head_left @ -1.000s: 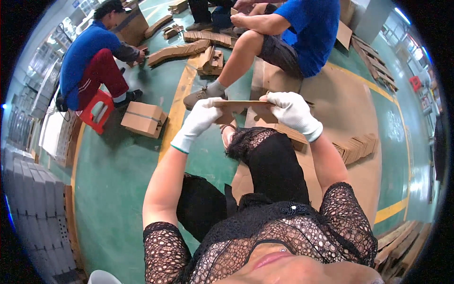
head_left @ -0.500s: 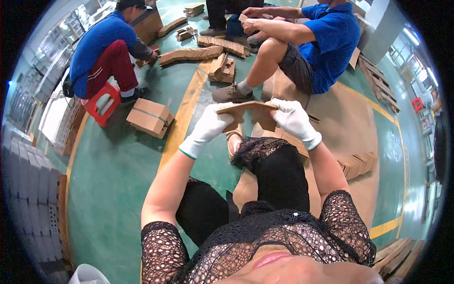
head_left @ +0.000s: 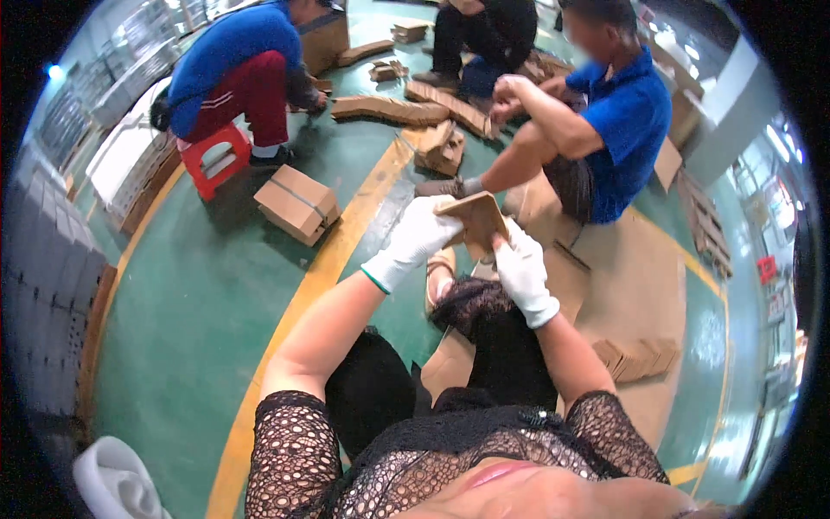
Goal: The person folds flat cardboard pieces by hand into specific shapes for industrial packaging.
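Observation:
In front of my knees I hold a brown cardboard piece, bent along a fold into an angled shape. My left hand, in a white glove, is closed on its left edge. My right hand, gloved the same way with bare fingertips showing, grips its lower right side. The cardboard is raised off the floor, and the fingers behind it are hidden. Beyond my right forearm, a row of nested angled cardboard pieces lies on a large flat cardboard sheet.
A strapped carton sits on the green floor to the left. A co-worker sits on a red stool; another person sits close at the right. Cardboard rows lie ahead. A white roll stands at lower left.
The cardboard piece has gone from a wide, shallow bend to a sharper fold. My hands have come closer together. The view has shifted, and the seated person at right has lowered their arms.

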Motion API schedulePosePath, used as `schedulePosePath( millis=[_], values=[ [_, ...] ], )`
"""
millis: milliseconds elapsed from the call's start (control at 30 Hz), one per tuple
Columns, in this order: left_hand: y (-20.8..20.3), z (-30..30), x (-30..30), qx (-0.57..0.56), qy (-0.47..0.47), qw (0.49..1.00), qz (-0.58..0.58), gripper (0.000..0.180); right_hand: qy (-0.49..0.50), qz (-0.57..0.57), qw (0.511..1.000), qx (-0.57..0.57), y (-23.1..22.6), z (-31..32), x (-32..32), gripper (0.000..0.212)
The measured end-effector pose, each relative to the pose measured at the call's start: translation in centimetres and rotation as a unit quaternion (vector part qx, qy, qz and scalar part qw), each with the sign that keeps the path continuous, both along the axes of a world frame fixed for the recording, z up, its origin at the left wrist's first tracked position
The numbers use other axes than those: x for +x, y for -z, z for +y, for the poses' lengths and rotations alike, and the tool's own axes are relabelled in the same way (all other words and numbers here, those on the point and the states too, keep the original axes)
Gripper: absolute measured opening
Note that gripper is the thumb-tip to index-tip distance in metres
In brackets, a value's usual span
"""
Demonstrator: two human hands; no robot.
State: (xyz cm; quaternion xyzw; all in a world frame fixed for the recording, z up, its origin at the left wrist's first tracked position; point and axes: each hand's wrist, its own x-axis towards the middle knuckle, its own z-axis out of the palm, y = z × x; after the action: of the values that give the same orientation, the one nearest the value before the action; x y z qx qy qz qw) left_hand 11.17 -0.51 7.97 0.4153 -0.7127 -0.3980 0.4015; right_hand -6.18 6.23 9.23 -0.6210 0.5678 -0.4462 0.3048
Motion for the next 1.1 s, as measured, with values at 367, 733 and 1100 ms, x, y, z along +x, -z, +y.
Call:
schedulePosePath(
  millis=[367, 733, 1100],
  values=[
    [2.6, -0.6, 0.3, 0.047, -0.026, 0.992, 0.111, 0.023, 0.030, 0.129, 0.991, -0.029, 1.1, -0.5, 1.1, 0.028],
    [0.9, -0.1, 0.6, 0.133, 0.029, 0.970, 0.200, 0.020, 0.028, 0.169, 0.981, -0.094, -0.1, -0.3, 1.3, 0.027],
    [2.1, -0.2, 0.1, 0.228, 0.035, 0.950, 0.209, 0.020, 0.051, 0.286, 0.942, -0.167, 0.1, -0.6, 0.9, 0.027]
  ],
)
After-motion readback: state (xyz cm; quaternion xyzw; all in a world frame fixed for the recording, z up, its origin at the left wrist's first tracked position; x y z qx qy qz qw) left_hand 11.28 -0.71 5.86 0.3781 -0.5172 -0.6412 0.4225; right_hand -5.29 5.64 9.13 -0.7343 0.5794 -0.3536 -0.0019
